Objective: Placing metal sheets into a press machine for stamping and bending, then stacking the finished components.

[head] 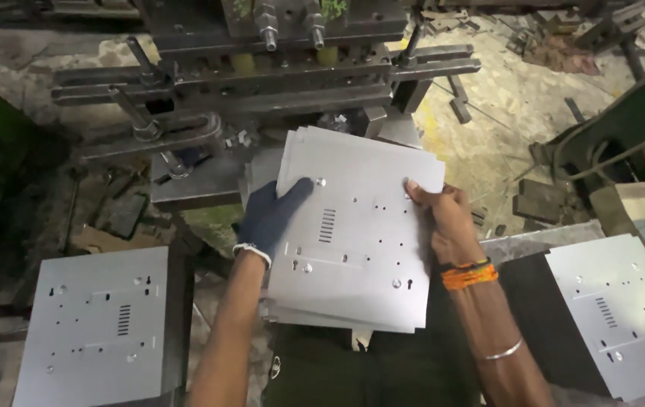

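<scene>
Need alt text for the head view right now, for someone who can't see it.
Two hands hold a stack of punched grey metal sheets in front of a dark press machine: gloved left hand on its left edge, bare right hand on its right. Similar sheet piles lie at lower left and lower right.

My left hand (271, 215), at nine o'clock, wears a dark blue knit glove with a white cuff edge. My right hand (443, 215), at three o'clock, is bare; orange thread bands and a thin silver bangle circle that forearm.
</scene>
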